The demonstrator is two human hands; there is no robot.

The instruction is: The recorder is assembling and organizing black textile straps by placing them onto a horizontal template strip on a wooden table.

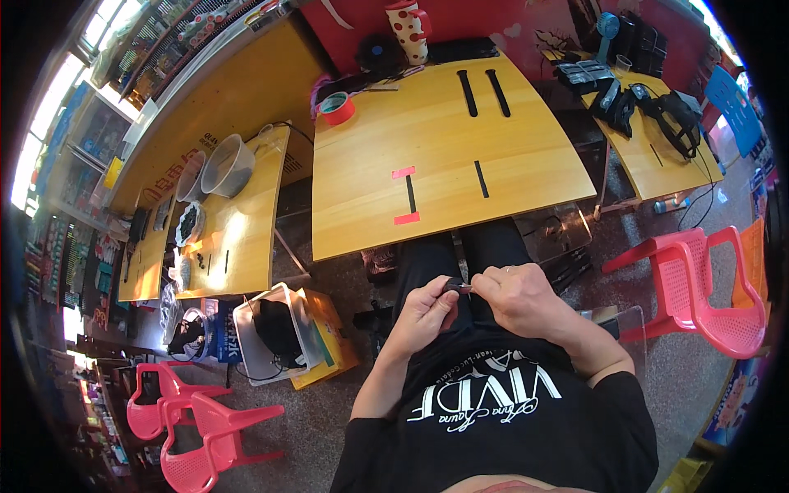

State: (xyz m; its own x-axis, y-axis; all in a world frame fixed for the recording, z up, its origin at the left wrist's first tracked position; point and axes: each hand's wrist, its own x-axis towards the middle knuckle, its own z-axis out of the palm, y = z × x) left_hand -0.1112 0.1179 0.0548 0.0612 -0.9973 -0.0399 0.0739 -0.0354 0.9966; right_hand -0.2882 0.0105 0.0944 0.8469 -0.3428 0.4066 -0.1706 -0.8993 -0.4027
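Over my lap, just below the near edge of the wooden table (362,232), both hands are close together. My left hand (424,316) pinches a small black piece (453,284), whose kind I cannot make out. Closed beside it, my right hand (519,300) grips a small tool with a thin metal tip (466,288); its handle is hidden in the fist. The tip meets the black piece or lies right by it. On the table, one black strip (411,195) lies between two pieces of pink tape (403,172), and another black strip (482,179) lies to its right.
Two longer black strips (468,94) lie toward the table's far side. A tape roll (335,108) and a spotted mug (408,33) stand at the back. Left are a side table with plastic tubs (228,167) and a white bin (283,333). Pink chairs (694,283) stand around.
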